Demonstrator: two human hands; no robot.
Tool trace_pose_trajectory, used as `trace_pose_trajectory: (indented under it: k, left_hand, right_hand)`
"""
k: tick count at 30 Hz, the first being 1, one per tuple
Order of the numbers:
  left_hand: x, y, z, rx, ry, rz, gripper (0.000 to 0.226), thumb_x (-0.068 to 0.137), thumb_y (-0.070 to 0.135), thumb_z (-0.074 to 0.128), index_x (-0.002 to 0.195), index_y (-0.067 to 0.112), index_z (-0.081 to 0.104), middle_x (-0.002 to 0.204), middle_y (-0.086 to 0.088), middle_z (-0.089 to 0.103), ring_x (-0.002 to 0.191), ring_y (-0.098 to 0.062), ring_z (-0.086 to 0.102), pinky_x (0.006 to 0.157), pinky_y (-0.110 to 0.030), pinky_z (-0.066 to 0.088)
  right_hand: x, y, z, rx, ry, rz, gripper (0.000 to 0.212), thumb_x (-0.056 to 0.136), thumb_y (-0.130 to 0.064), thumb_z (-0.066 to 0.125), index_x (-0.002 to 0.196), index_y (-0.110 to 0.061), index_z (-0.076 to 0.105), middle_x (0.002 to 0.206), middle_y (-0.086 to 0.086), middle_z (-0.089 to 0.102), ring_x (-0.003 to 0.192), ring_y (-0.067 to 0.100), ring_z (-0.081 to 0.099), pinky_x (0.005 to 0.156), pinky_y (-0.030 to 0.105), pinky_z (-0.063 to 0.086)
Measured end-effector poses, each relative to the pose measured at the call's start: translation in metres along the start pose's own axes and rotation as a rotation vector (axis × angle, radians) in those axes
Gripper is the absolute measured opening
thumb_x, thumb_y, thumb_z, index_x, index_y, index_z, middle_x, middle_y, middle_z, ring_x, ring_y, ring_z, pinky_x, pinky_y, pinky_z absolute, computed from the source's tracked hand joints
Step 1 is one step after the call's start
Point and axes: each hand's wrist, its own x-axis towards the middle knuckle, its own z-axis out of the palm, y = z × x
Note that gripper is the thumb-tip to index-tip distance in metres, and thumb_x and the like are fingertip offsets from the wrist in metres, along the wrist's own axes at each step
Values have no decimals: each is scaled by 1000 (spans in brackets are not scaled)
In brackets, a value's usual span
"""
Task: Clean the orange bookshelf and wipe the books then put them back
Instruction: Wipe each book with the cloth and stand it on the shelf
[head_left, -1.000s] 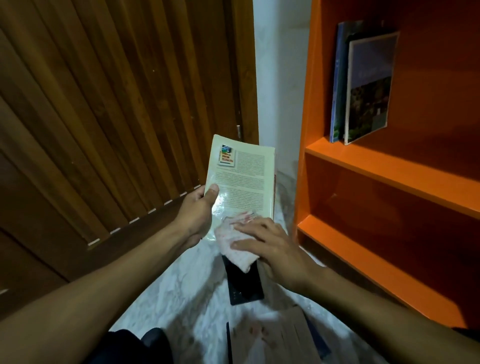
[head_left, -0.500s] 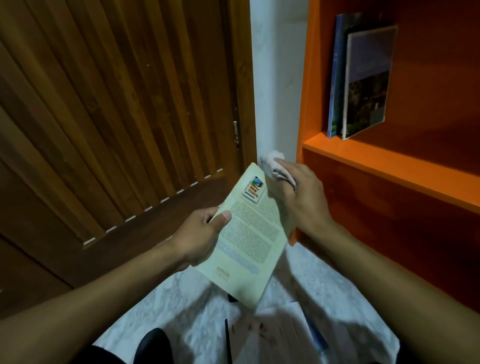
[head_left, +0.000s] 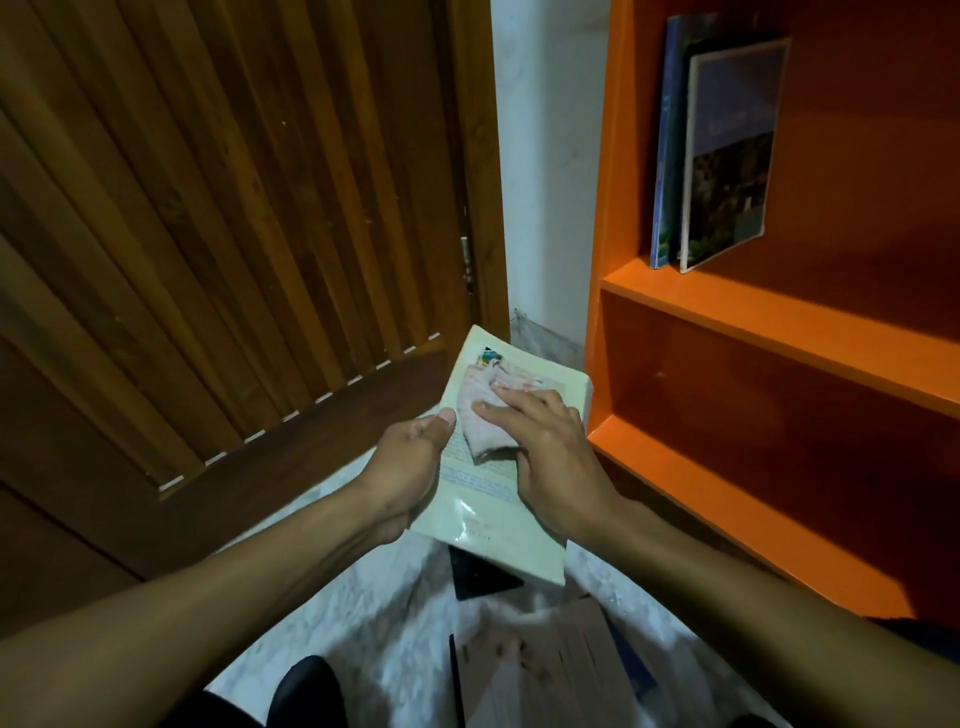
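Observation:
My left hand (head_left: 410, 460) grips the left edge of a pale green paperback book (head_left: 496, 512), back cover up, held over the floor in front of the orange bookshelf (head_left: 769, 332). My right hand (head_left: 550, 449) presses a pinkish-white cloth (head_left: 483, 410) flat onto the upper half of the cover. Two books (head_left: 727, 150) stand upright at the left end of the upper shelf. The shelf boards below them hold nothing that I can see.
A brown slatted wooden door (head_left: 234, 208) fills the left. A white wall strip (head_left: 545, 156) runs between door and shelf. On the marble floor (head_left: 374, 623) lie a dark book (head_left: 480, 577) under the held one and a brown-covered book (head_left: 540, 670) nearer me.
The cloth hand slid from the book's top corner down onto the cover's upper half. The book turned straighter and dropped slightly lower. The view tilted down a little.

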Motion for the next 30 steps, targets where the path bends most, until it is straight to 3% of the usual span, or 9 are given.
trace_pose_trajectory:
  k: [3, 8, 14, 18, 21, 23, 26, 28, 30]
  left_hand:
    - [11, -1, -6, -137, 70, -15, 33, 106, 35, 43, 121, 16, 67, 108, -13, 75, 95, -36, 73, 83, -48, 60]
    - [21, -2, -20, -378, 145, -22, 36, 106, 33, 41, 128, 13, 62, 120, -14, 71, 106, -36, 70, 97, -53, 53]
    - [22, 6, -37, -354, 256, 30, 33, 106, 36, 40, 120, 23, 67, 117, -6, 74, 105, -31, 71, 97, -53, 53]
    - [21, 13, -49, -401, 274, 19, 30, 104, 38, 43, 122, 29, 66, 115, -4, 74, 105, -32, 70, 90, -57, 55]
    - [18, 15, -52, -428, 261, 31, 30, 105, 38, 42, 121, 28, 65, 113, -4, 75, 104, -31, 70, 84, -53, 56]
    - [15, 13, -52, -417, 203, 31, 32, 104, 38, 41, 124, 28, 64, 115, -4, 74, 107, -32, 69, 87, -55, 55]
    - [10, 11, -44, -341, 133, 42, 33, 104, 39, 40, 124, 30, 65, 117, -3, 74, 109, -32, 69, 95, -59, 51]
    - [7, 8, -33, -258, 98, 57, 34, 104, 38, 41, 122, 26, 67, 116, -5, 74, 104, -31, 71, 95, -57, 52]
    - [6, 7, -22, -188, 78, 46, 33, 104, 34, 43, 122, 20, 67, 113, -8, 75, 98, -31, 74, 91, -53, 56]
  right_hand:
    - [-9, -4, 8, -48, -7, -192, 50, 91, -12, 56, 137, -31, 55, 152, -1, 46, 136, 27, 37, 101, 46, 39]
    - [-25, -16, 30, -98, -38, -523, 44, 93, -13, 40, 127, -20, 66, 140, 6, 58, 122, 25, 45, 87, 36, 33]
    - [-29, -3, 28, -53, -270, -645, 50, 79, 0, 66, 124, -23, 65, 137, 1, 59, 125, 22, 46, 92, 35, 34]
    - [-44, 19, 34, 175, -540, -216, 38, 93, -5, 51, 116, -30, 65, 117, -4, 66, 107, 14, 59, 92, 34, 48]
    - [-38, 28, 18, 762, -357, 569, 29, 105, -11, 41, 126, -9, 61, 109, 15, 68, 74, 12, 70, 58, 25, 55]
    - [-28, 26, 1, 1322, -258, 885, 35, 108, -18, 36, 134, -2, 54, 117, 25, 67, 73, 23, 71, 48, 26, 53]
    - [-15, 10, -21, 1737, -321, 809, 52, 103, -48, 39, 133, -10, 57, 129, 22, 63, 103, 38, 69, 69, 42, 58]
    - [-12, 1, -20, 1522, -299, 660, 45, 97, -45, 56, 132, -18, 60, 128, 16, 67, 116, 40, 63, 89, 55, 53]
    - [-14, -2, -16, 1335, -200, 635, 38, 91, -30, 70, 127, -21, 64, 119, 13, 72, 105, 43, 68, 72, 51, 56]
